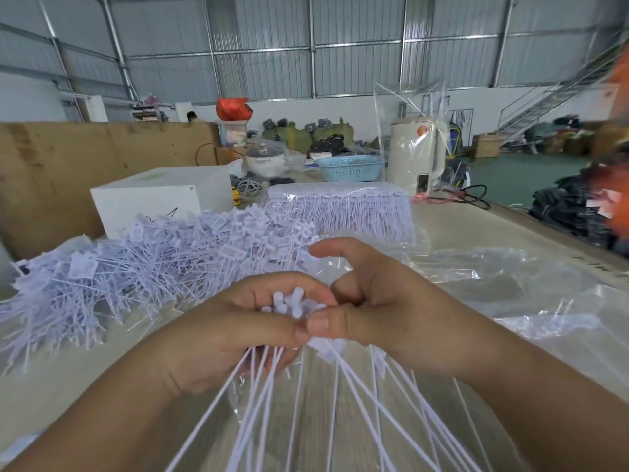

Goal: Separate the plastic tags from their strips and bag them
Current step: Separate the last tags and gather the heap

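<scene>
Tags | bunch held in my left hand, right hand fingers pinching the heads | step: separating | next: twist free, then bag.

Light: bright, even, diffuse daylight tone; source itself not visible.
Shadows: soft and faint; a weak one under the hands on the table; darker shade under the left hand.
Glare: pale sheen on the clear bags; bright streaks on the upright bag; highlights on wall girders.
Colour: cool cast; white tags read lilac.
Focus: right hand and tag heads fairly sharp; background soft.
Blur: tag tails smeared at the bottom edge; orange and dark shapes at the right edge heavily smeared.
Distortion: wide-angle; wall lines and table edge bow outward; forearms swell toward the lower corners.
</scene>
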The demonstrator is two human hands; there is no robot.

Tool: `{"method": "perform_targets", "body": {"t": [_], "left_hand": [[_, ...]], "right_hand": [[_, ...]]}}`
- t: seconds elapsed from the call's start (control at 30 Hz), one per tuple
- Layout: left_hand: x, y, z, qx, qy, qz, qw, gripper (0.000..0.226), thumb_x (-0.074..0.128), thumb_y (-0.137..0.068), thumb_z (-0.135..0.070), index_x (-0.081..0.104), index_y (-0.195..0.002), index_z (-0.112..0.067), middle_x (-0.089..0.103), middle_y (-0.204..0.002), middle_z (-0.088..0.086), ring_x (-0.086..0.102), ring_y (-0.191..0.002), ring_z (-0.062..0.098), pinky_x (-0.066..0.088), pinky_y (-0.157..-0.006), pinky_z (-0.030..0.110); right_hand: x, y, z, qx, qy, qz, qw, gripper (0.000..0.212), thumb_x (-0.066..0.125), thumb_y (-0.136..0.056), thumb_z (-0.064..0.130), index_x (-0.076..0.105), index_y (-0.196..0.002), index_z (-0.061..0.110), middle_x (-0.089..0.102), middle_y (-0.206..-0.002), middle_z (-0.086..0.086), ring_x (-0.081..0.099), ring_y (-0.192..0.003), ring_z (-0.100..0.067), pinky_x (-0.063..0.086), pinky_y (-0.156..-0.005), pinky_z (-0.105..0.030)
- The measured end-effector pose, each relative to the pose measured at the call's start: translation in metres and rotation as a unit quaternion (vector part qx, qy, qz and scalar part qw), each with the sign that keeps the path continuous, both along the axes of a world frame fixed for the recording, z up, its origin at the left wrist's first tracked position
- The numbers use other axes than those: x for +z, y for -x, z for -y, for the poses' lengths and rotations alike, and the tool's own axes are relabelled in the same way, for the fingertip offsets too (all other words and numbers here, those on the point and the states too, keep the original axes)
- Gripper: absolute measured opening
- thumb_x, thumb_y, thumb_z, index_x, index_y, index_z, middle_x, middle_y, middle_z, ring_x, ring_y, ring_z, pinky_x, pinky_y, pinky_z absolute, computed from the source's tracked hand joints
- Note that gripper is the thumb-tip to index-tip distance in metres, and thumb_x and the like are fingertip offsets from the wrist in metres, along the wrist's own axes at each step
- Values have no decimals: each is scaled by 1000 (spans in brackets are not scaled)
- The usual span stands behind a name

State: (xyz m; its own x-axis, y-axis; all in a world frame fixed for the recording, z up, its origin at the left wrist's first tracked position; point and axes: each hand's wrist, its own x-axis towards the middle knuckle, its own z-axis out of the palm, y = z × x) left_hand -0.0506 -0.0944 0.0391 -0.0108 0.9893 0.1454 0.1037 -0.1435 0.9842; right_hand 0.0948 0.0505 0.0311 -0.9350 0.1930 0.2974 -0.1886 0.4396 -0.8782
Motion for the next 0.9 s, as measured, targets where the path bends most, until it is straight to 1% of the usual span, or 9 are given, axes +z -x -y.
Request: {"method": "perform_targets", "body": {"t": [0.1,0.23,0.33,0.4,0.5,0.63,0.73,0.8,0.9], "left_hand": [[1,3,2,-17,42,-16,999,25,70,-67,-15,72,-91,-13,55,-56,-3,51,-43,6,40,-44,15],[-1,0,-1,49,-8,-97,994,13,76,-64,-28,73,-76,-25,60,-64,-8,53,-57,5,42,-53,17],[0,5,0,92,-53,-77,991,10,77,-63,-27,71,-69,-24,59,-62,-7,50,-54,4,40,-51,14],[-1,3,-1,124,-62,-71,988,11,79,-63,-26,70,-69,-21,55,-59,-6,47,-49,4,38,-48,13],[-2,-4,-9,224,-78,-54,970,18,87,-63,-24,70,-68,-22,50,-52,-7,45,-43,6,36,-43,16],[1,-17,-14,321,-135,8,937,20,74,-55,-39,71,-67,-24,51,-49,-5,45,-40,9,36,-40,20],[4,-16,-11,359,-146,40,921,16,75,-57,-35,72,-67,-23,51,-49,-4,45,-40,8,36,-39,19],[6,-12,-7,329,-133,49,934,19,85,-54,-25,71,-67,-22,50,-49,-4,44,-40,7,36,-39,19],[6,-13,-4,217,-118,43,968,18,81,-54,-27,71,-69,-21,51,-54,-1,45,-40,6,37,-39,18]], "right_hand": [[-1,1,3,-17,-27,-4,999,57,73,-76,37,46,-126,32,48,-55,7,43,-52,-5,33,-52,-19],[5,-3,-3,5,38,24,999,39,66,-79,35,57,-115,20,63,-71,0,56,-67,-17,47,-65,-30],[15,-12,-8,5,-36,77,996,30,62,-82,35,64,-86,5,61,-65,0,55,-64,-14,42,-69,-30],[18,-15,-10,-14,-71,84,994,28,62,-86,35,58,-65,16,53,-58,1,48,-58,-13,37,-64,-29],[16,-9,-8,-93,-85,24,992,41,63,-93,28,52,-53,26,40,-51,11,37,-50,-5,31,-53,-21],[11,4,6,-215,-85,-93,968,40,59,-94,26,46,-57,20,36,-48,13,33,-46,-1,27,-46,-16],[15,1,-2,-317,-77,-161,931,42,56,-96,30,43,-62,9,35,-50,9,31,-47,-5,29,-48,-22],[21,-6,-9,-275,-28,-157,948,39,60,-94,30,48,-71,1,39,-54,-1,35,-50,-13,31,-52,-29],[19,-10,-7,-62,50,-79,994,19,64,-84,28,56,-97,16,43,-51,2,36,-48,-15,29,-48,-26]]}}
